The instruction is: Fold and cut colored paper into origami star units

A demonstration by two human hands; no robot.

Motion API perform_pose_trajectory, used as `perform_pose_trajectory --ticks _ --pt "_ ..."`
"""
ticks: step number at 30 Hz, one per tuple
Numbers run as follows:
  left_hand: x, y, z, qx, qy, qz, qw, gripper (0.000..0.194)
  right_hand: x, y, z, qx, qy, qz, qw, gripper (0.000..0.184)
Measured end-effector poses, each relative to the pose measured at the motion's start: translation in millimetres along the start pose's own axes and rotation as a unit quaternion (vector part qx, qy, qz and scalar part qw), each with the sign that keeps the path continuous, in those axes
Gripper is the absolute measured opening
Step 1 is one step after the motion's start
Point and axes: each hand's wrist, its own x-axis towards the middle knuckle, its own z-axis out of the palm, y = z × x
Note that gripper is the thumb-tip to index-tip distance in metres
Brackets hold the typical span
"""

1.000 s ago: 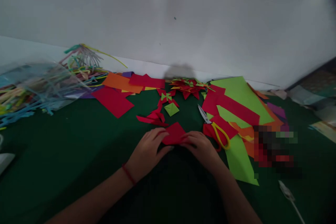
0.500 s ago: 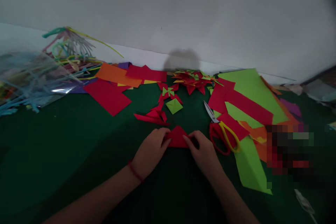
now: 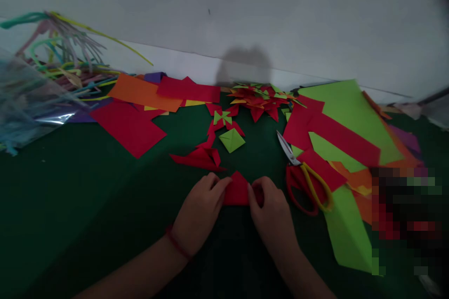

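A folded piece of red paper (image 3: 237, 190) with a peaked top lies between my hands on the green table surface. My left hand (image 3: 205, 205) pinches its left side, thumb and fingers closed on the edge. On the right side, my right hand (image 3: 271, 205) grips the paper between thumb and curled fingers. Just beyond my left hand lies a folded red paper piece (image 3: 198, 158) with a long pointed end. Behind the held paper sits a green folded paper square (image 3: 232, 140), near a small green bow-like paper piece (image 3: 223, 118) on red folds.
Scissors (image 3: 307, 187) with red and yellow handles lie right of my right hand, over red and green sheets (image 3: 351, 238). A layered paper flower (image 3: 261, 103) stands by the wall. Pipe cleaners (image 3: 77, 56) and a clear plastic bag (image 3: 28, 98) are at left. A pixelated patch covers the right.
The view has shifted closer. Both hands still hold the red paper; the left thumb now reaches higher along its left edge, and the right fingers have curled in more.
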Motion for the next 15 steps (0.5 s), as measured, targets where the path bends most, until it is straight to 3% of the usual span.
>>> perform_pose_trajectory --ticks 15 --pt "-4.8 -4.8 6.3 0.033 -0.016 0.035 0.999 0.047 -0.1 3.7 3.9 0.004 0.025 -0.016 1.0 0.013"
